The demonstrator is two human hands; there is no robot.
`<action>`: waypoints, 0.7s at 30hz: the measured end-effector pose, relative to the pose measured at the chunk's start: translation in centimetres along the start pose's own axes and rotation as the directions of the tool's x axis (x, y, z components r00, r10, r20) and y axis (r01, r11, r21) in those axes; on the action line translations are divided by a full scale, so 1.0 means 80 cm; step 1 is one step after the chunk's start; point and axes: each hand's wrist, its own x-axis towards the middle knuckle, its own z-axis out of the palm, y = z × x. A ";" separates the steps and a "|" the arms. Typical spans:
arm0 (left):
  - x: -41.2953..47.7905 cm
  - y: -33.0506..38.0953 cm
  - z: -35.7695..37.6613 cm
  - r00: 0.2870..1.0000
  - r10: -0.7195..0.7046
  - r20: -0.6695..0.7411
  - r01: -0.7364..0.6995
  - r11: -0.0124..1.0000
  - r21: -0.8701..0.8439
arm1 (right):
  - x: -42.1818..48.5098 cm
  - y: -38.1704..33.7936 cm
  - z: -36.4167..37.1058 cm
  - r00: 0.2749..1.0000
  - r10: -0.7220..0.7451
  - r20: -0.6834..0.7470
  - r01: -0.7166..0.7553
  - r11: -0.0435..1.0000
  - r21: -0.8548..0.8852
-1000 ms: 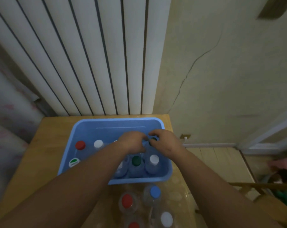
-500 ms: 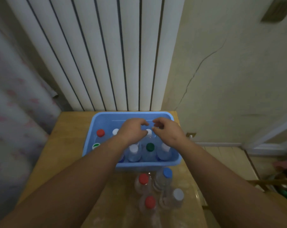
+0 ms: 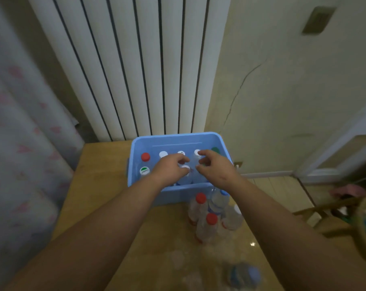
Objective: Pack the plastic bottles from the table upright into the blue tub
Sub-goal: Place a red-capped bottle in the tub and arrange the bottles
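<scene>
The blue tub (image 3: 222,143) sits at the table's far edge with several clear bottles standing upright in it, among them a red cap (image 3: 145,157), a white cap (image 3: 163,153) and a green cap (image 3: 215,149). My left hand (image 3: 170,168) is over the tub's middle, its thumb and fingers curled round a white-capped bottle (image 3: 185,168). My right hand (image 3: 214,168) hovers just right of it with fingers loosely curled and nothing in them. On the table in front of the tub stand red-capped bottles (image 3: 200,198) (image 3: 211,219) and a blue-capped one (image 3: 222,194).
A white radiator (image 3: 136,70) rises behind the wooden table (image 3: 106,185). A blurred bottle with a blue cap (image 3: 244,276) lies near the table's front edge. A curtain hangs at the left, and a chair (image 3: 324,208) and floor clutter are at the right.
My head has pulled back, so the tub looks farther away. My hands have moved apart a little over the tub's middle, and the right hand's fingers have come off the bottle.
</scene>
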 end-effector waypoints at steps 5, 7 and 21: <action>-0.033 -0.008 0.008 0.999 0.016 0.049 -0.017 0.999 0.026 | -0.040 0.000 0.016 1.000 0.008 -0.004 -0.008 1.000 -0.030; -0.046 -0.010 0.013 0.998 0.016 0.062 -0.018 0.999 0.046 | -0.055 0.000 0.018 1.000 0.013 0.010 -0.012 0.999 -0.043; -0.101 0.001 0.077 0.994 -0.068 0.080 0.068 0.998 0.000 | -0.105 0.042 0.002 0.980 0.017 0.200 0.021 0.982 -0.188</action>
